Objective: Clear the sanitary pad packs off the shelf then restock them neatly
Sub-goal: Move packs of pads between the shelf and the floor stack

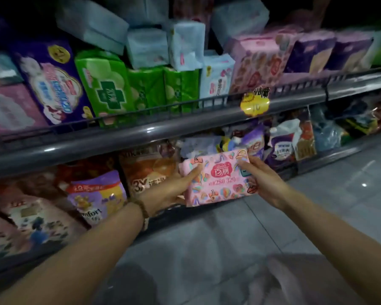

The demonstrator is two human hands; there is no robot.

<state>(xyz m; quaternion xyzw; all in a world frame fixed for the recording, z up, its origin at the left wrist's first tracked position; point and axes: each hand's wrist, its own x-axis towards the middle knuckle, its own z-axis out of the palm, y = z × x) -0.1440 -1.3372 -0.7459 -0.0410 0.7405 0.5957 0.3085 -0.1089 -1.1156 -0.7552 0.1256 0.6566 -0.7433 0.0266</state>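
1. The pink pad pack [218, 179] hangs in the air between both hands, below the upper shelf [141, 130] and in front of the detergent pouches [145, 172] on the lower one.
2. The left hand [174, 188] grips its left edge, thumb across the front. The right hand [262, 179] only pinches the upper right corner, so the slick, soft wrapper could slip and drop to the tiled floor [317, 194].
3. Raised carelessly, the pack could snag the wire fence [211, 102] or knock the yellow price tag [254, 104].
4. The light-blue packs [145, 49] sit tilted on the green packs [110, 84], and a nudge may topple them.
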